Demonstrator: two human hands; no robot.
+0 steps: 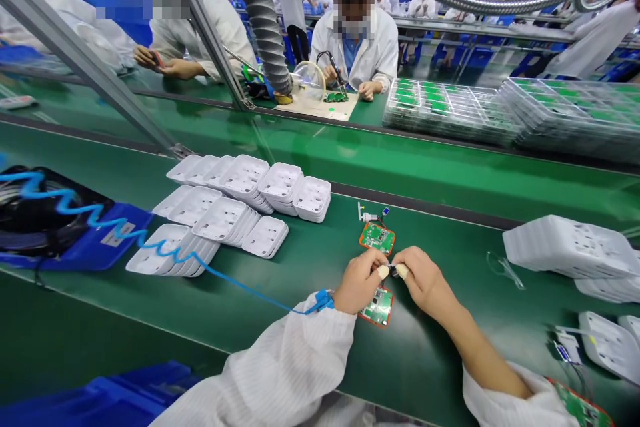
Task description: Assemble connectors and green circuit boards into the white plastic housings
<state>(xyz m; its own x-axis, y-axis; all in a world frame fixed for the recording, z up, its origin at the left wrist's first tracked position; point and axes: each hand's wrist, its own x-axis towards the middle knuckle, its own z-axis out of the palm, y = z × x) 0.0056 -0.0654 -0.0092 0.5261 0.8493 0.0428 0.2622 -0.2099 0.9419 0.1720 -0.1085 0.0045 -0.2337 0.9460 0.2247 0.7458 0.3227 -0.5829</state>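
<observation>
Head view. Both hands meet mid-way across the green surface, toward its near edge. The left hand and right hand are each closed in a fingertip pinch on one small dark part, held between them just above the surface. The fingertips wear pale cots. The part is too small for us to name. Its long axis seems to run left to right, from one grip to the other.

An orange-rimmed circuit board lies flat directly on the near-edge side of the grip, its upper corner tucked under the left hand. We cannot tell whether they touch. A second circuit board lies on the far-edge side, apart from both hands, with a small white connector just beyond it. Both boards sit nearer the left hand.

A blue coiled cord runs along the surface to a wrist strap on the left wrist. Stacks of white plastic housings stand well left.
</observation>
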